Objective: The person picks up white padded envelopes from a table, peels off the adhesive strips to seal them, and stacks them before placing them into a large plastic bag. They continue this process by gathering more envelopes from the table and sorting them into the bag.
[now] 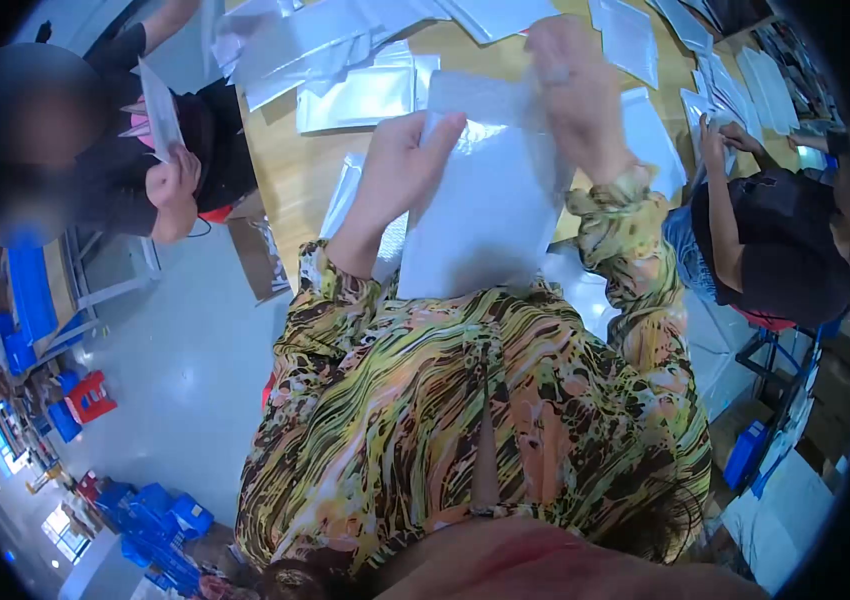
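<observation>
Patterned top (425, 400) fills the foreground, and just past it comes the silvery pouch (490, 205), up at the near edge of the wooden table (280, 150). And the left hand (400, 170) pinches its left side, thumb across the face! Right hand (577, 95) blurs by the upper right; can't tell its fingers. Loose packets (357, 100) lie beyond.

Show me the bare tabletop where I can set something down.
The pale wooden table is bare along its lower left edge, beside the flat silvery pouches. A smaller patch lies above the large whitish pouch in the left hand, left of the right hand. Crowded: the upper left, where pouches overlap, and the right side.
</observation>
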### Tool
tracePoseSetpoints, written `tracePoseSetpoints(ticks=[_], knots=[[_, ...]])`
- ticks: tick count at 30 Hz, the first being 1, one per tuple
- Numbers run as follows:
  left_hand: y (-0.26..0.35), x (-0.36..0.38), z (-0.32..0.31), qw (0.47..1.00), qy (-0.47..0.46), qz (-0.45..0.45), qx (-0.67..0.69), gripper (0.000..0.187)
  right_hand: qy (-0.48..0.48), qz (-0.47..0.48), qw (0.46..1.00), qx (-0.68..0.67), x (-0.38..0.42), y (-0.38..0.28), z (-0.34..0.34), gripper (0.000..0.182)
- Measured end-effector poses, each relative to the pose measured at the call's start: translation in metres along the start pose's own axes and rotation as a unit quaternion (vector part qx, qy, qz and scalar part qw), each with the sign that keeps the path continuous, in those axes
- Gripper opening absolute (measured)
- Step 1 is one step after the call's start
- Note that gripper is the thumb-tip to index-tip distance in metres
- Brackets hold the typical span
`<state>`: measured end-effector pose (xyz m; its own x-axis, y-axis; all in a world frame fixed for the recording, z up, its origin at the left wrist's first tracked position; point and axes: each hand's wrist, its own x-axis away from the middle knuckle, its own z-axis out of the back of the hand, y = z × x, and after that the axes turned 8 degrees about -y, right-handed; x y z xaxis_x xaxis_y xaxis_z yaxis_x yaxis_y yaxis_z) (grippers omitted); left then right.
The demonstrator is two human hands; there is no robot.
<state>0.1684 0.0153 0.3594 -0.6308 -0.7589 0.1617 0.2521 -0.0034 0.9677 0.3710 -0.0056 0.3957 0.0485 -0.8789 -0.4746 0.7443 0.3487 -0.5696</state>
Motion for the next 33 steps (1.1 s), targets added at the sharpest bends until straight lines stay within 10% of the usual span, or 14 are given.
tracePoseSetpoints(ticks=[5,8,10,12,13,22,28,30,33], knots=[[-0.028,0.012,0.024,0.985,-0.028,0.049,0.165,0.029,0.13,-0.207,0.732,-0.635,0.035,0.074,0.078,0.027],[-0.039,0.013,0.032,0.971,-0.026,0.056,0.23,0.027,-0.085,-0.013,0.636,-0.767,0.059,0.102,0.086,0.033],[-0.049,0.011,0.033,0.97,-0.04,0.059,0.232,0.027,0.096,-0.324,0.833,-0.439,0.076,0.088,0.055,0.039],[-0.05,0.01,0.033,0.97,-0.038,0.053,0.235,0.028,-0.159,-0.29,0.87,-0.367,0.075,0.066,0.021,0.035],[-0.055,0.008,0.035,0.969,-0.039,0.055,0.236,0.028,-0.14,-0.251,0.894,-0.344,0.075,0.057,-0.002,0.032],[-0.06,0.014,0.049,0.966,-0.139,0.015,0.216,0.022,-0.231,-0.278,0.77,-0.525,0.082,0.043,-0.008,0.022],[-0.046,0.015,0.047,0.936,-0.161,0.003,0.312,0.032,-0.268,-0.202,0.861,-0.382,0.07,0.035,0.007,0.025],[-0.036,0.015,0.033,0.996,-0.006,0.011,-0.083,0.034,-0.263,-0.206,0.863,-0.379,0.056,0.022,0.011,0.02],[-0.021,0.013,0.024,0.997,0.011,-0.024,-0.07,0.036,-0.137,-0.111,0.984,-0.022,0.037,0.013,0.005,0.03]])
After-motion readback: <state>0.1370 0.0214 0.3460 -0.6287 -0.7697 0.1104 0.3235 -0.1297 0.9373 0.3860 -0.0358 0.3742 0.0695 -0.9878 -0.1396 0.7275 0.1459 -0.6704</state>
